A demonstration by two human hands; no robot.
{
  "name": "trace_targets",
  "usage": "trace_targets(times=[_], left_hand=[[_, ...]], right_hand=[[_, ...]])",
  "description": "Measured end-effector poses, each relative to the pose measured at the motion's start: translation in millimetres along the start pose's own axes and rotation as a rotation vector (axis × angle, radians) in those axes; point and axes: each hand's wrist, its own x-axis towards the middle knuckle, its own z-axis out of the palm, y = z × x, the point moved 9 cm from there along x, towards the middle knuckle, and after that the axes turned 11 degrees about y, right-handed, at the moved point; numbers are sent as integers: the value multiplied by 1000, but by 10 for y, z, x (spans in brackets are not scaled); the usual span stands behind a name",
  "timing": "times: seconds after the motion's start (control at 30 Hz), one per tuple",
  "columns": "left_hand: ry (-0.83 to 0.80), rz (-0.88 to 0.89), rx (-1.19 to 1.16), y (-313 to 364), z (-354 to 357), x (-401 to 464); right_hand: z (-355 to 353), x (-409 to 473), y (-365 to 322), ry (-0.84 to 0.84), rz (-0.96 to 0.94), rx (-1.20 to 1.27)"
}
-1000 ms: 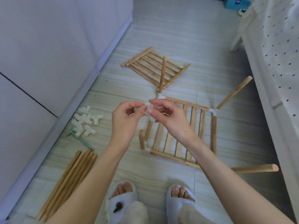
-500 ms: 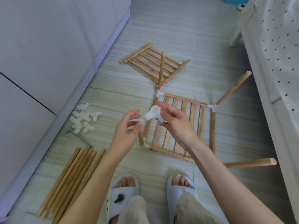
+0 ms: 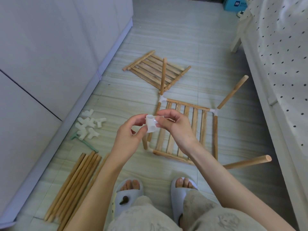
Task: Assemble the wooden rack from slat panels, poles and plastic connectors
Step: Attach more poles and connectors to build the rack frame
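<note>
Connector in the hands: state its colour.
White, slightly translucent plastic connector, clearest in the head view.

Pale tiles with faint wood-like streaks are covering the floor [image 3: 175, 30], with thin grout lines crossing it. Along the floor's left edge a white cabinet [image 3: 50, 47] is standing — flat fronts, a dark seam running diagonally between two panels, and a light plinth [image 3: 55, 144] meeting the tiles. Along the right edge a white bed frame [image 3: 260, 77] is running into the distance, one leg [image 3: 236, 42] resting on the tiles, and a white sheet with small dark dots [image 3: 286, 47] is draping over it. At the far edge a blue box [image 3: 235, 4] is sitting on the floor. Soft, even daylight is falling — shadows are lying faint.
</note>
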Motion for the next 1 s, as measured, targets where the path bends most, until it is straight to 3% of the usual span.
trace_targets(times=[0.17, 0.3, 0.5, 0.73, 1.0], left_hand=[[-42, 24, -88, 143, -15, -65], [-72, 116, 26, 199, -25, -109], [97, 108, 145, 39, -163, 53], [75, 55, 184, -183, -69, 79], [53, 19, 106, -255, -55, 69]], right_hand=[[-14, -37, 23, 82, 73, -7], [56, -55, 150, 104, 186, -63], [220, -55, 220, -18, 150, -163], [188, 9, 265, -56, 27, -374], [192, 34, 277, -56, -31, -412]])
